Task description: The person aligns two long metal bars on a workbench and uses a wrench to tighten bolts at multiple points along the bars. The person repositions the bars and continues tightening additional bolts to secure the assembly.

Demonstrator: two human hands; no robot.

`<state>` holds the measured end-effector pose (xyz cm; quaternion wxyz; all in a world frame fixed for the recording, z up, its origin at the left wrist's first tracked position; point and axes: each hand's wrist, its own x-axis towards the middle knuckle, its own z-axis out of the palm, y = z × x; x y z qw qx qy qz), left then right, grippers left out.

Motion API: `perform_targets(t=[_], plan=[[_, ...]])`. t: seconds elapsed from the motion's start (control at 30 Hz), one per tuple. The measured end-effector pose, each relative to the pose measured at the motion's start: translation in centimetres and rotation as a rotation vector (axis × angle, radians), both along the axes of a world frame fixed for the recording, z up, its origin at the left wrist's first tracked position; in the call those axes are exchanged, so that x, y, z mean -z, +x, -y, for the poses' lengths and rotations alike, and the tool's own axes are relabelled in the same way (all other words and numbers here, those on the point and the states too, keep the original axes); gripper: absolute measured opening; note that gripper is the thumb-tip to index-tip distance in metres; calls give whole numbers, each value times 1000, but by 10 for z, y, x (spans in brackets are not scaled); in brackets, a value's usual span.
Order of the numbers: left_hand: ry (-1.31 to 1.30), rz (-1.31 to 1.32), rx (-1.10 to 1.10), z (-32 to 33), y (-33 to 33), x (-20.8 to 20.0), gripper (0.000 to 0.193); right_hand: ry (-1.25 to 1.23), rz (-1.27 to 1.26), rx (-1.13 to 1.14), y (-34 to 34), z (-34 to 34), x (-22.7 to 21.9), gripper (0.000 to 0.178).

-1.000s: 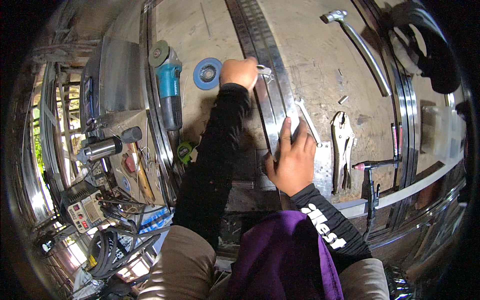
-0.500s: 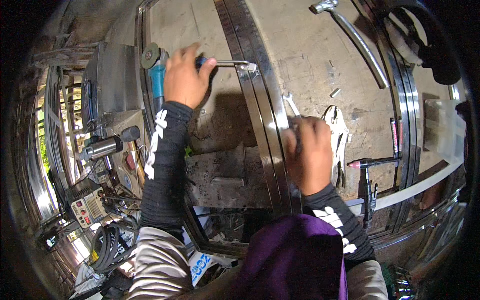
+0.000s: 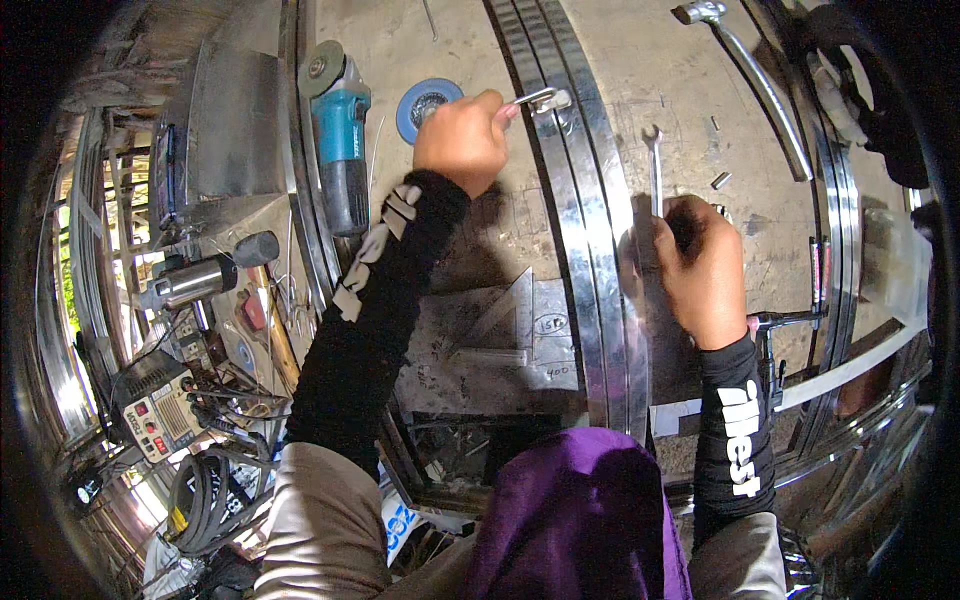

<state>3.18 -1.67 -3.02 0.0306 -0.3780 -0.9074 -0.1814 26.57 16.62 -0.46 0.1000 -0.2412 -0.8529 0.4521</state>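
Note:
My left hand [image 3: 460,145] is closed around a thin metal rod [image 3: 530,97]. The rod's bent end reaches a small pale metal piece [image 3: 557,101] on the long shiny metal bar [image 3: 590,230]. Right of the bar, my right hand [image 3: 705,285] grips an open-end wrench [image 3: 656,175], jaw pointing away from me. Locking pliers are almost wholly hidden by that hand. Beside my left hand lies a blue disc [image 3: 425,105], partly covered by it. Further left rests a teal angle grinder [image 3: 342,130].
A metal-handled hammer [image 3: 750,90] and a short metal piece [image 3: 721,181] lie at right. Nearer are a black T-shaped tool [image 3: 785,320] and another metal rail [image 3: 840,230]. At left stand a welding machine [image 3: 160,415] and coiled cables [image 3: 205,495]. A marked metal sheet [image 3: 555,350] lies near me.
My left hand has closed from a spread grasp and shifted right, uncovering the blue disc. My right hand has moved away from me and right with the wrench. The view has shifted too.

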Motion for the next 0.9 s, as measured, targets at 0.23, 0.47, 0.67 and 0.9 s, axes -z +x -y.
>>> perform_targets(t=[0.23, 0.47, 0.67, 0.9], plan=[[25, 101, 193, 2, -28, -8, 27, -434, -7, 46, -66, 64, 15, 16], [23, 143, 163, 6, -27, -9, 24, -660, 18, 125, -91, 85, 26, 13], [77, 150, 197, 8, -29, -5, 26, -904, 13, 196, -110, 100, 17, 12], [57, 185, 208, 9, -30, -10, 21, -963, -50, 319, -128, 128, 18, 8]])
